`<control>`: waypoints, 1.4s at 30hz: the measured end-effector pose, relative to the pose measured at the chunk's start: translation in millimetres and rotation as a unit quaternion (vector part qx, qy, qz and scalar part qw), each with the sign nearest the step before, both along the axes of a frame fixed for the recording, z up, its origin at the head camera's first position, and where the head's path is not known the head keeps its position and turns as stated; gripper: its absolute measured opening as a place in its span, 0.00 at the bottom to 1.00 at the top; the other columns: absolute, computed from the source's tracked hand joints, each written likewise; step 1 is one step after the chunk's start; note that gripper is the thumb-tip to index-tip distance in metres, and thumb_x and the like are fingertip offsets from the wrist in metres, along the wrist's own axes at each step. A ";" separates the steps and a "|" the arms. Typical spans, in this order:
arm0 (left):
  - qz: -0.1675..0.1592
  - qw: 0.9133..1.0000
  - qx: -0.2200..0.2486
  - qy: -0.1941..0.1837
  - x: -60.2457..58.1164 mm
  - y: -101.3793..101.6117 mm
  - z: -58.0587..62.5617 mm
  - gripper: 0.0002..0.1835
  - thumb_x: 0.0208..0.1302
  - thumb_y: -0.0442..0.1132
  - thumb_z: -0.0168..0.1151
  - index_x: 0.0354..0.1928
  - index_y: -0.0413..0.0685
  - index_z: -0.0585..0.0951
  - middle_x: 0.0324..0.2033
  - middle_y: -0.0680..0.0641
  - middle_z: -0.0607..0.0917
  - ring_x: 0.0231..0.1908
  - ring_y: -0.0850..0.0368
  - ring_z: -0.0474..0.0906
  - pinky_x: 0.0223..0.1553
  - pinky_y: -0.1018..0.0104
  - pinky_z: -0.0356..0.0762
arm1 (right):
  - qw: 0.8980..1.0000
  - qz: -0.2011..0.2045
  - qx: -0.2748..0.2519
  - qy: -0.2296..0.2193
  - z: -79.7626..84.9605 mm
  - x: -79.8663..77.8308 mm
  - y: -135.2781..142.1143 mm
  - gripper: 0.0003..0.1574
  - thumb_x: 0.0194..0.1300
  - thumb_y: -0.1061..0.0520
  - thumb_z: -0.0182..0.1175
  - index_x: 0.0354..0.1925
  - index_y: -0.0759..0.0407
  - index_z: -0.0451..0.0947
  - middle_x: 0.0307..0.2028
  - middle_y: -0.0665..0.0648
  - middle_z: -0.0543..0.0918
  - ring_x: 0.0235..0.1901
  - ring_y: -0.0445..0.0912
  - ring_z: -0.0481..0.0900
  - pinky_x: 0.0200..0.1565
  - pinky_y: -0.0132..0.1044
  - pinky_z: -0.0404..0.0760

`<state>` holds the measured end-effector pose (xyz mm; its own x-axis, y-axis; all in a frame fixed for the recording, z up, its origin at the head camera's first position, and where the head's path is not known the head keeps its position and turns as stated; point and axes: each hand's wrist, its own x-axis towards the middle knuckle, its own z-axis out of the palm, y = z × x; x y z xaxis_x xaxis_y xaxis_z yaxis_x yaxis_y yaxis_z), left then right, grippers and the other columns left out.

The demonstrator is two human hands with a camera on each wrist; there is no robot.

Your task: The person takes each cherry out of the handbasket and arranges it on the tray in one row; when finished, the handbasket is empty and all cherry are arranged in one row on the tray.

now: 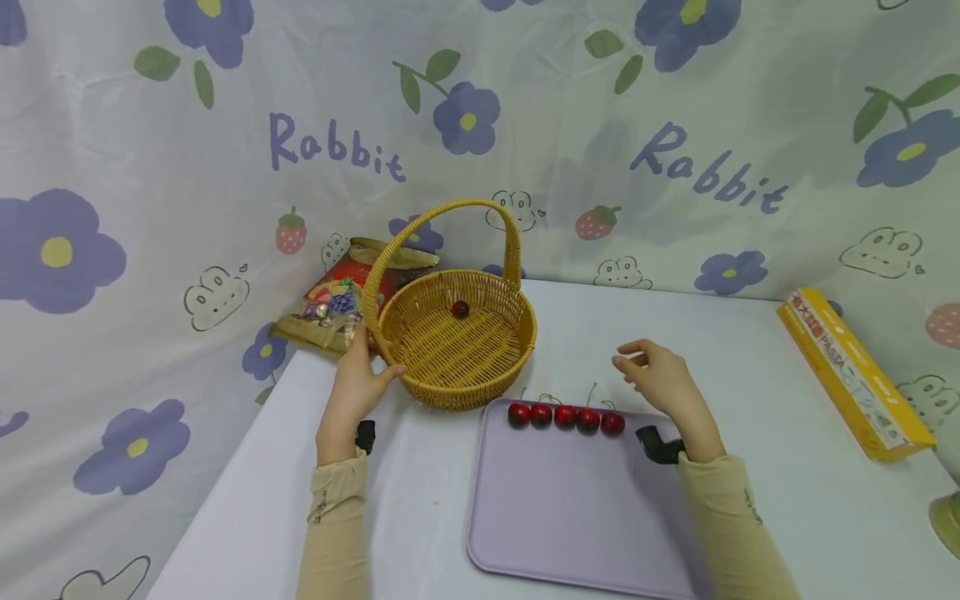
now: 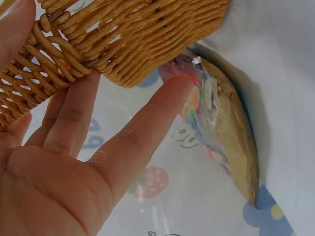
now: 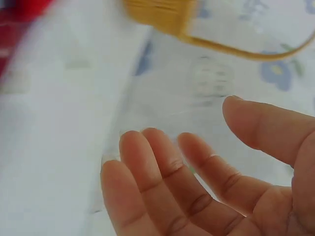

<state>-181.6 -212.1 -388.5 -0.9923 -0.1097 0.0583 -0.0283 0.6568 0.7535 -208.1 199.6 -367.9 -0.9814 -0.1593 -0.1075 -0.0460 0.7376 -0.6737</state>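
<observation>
My left hand point(image 1: 354, 385) holds the yellow wicker basket point(image 1: 463, 398) at its left side, by the foot of the tall handle. In the left wrist view, the weave point(image 2: 123, 39) lies between the thumb and some fingers, while one finger point(image 2: 142, 132) stretches out free. A dark red cherry point(image 1: 460, 309) lies inside the basket. Several more cherries point(image 1: 565, 417) with green stems line up along the far edge of the lilac tray point(image 1: 570, 517). Over the tray's far right corner hovers my right hand point(image 1: 663, 379), its fingers loosely bent around nothing.
Behind the basket on the left leans a red and gold snack bag point(image 1: 330, 312). A long yellow pasta box point(image 1: 855, 375) lies at the table's right side. Printed cloth point(image 1: 525, 125) hangs behind the white table point(image 1: 405, 517). A greenish object point(image 1: 947, 525) shows at the right edge.
</observation>
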 end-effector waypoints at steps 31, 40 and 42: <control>0.027 0.999 -0.005 0.018 1.4 6.0 -6.1 0.40 0.59 0.37 0.69 0.68 0.44 0.58 0.55 0.40 0.81 0.61 0.42 0.73 0.66 0.40 0.64 | 0.982 0.154 -0.013 -0.106 31.6 -132.7 -199.1 0.27 0.70 0.52 0.55 0.64 0.61 0.70 0.64 0.64 0.71 0.51 0.55 0.74 0.54 0.51 0.77; 0.033 0.999 -0.016 0.031 0.1 3.2 -6.2 0.38 0.58 0.38 0.70 0.67 0.44 0.61 0.53 0.43 0.82 0.60 0.43 0.74 0.66 0.40 0.64 | 0.984 0.157 0.077 -0.032 1.5 -139.1 -232.6 0.17 0.65 0.66 0.55 0.22 0.56 0.65 0.19 0.52 0.58 0.21 0.43 0.54 0.28 0.36 0.56; 0.035 0.999 -0.013 0.029 0.4 1.6 -6.4 0.39 0.58 0.38 0.70 0.67 0.44 0.61 0.53 0.43 0.82 0.60 0.43 0.74 0.66 0.40 0.64 | 0.984 0.152 0.088 -0.022 -3.7 -140.9 -238.8 0.25 0.63 0.69 0.53 0.18 0.52 0.53 0.18 0.50 0.48 0.20 0.42 0.45 0.27 0.35 0.50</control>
<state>-181.1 -210.5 -394.9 -0.9771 -0.1771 0.1182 -0.0329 0.6740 0.7380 -349.1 -39.2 -371.7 -0.8844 -0.4206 -0.2021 -0.2564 0.8000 -0.5425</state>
